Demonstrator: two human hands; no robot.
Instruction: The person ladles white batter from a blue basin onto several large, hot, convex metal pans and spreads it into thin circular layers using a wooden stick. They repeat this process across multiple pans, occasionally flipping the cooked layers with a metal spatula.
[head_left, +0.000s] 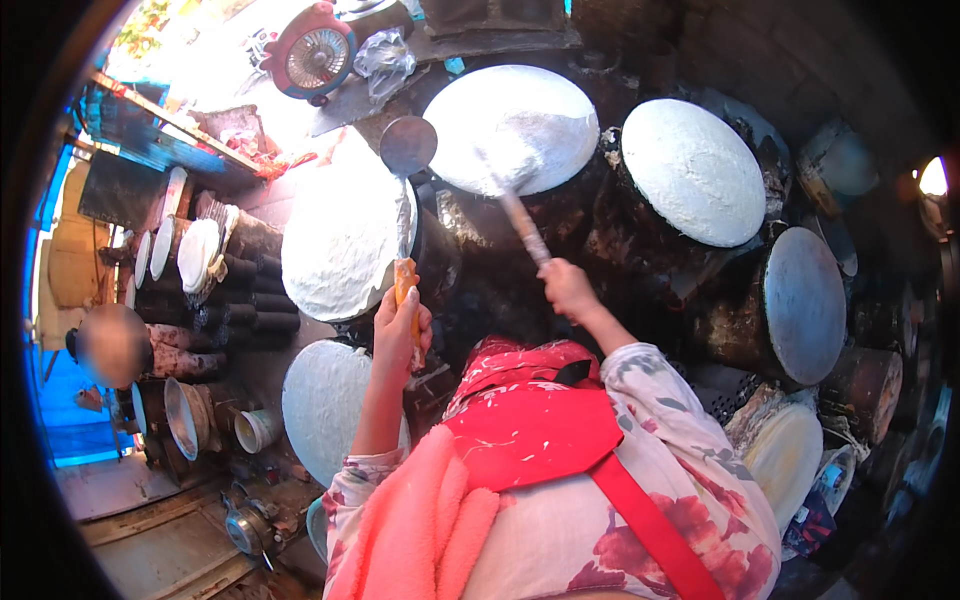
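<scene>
Ladle [404, 240] and stick [524, 224] are the two tools I watch through the head camera. The left hand [398, 328] is wrapped around the ladle's orange handle; its dark round bowl points away from the body, over the gap between the left pan [340, 235] and the back pan [510, 120]. I cannot tell whether the bowl touches either one. The right hand [570, 290] is closed around the near end of the stick, whose far end reaches over the back pan and blurs into its white coating, so I cannot make out its tip.

I see a thick white layer on the right pan [692, 172] too, and a paler one on the near pan [330, 405] beside the left forearm. A bare grey pan [805, 305] stands tilted farther right. Beyond the left pan are a red fan [318, 58] and, just beside it, a plastic bag [385, 58]. Nearest me, a pink towel [430, 520] hangs over the left shoulder.
</scene>
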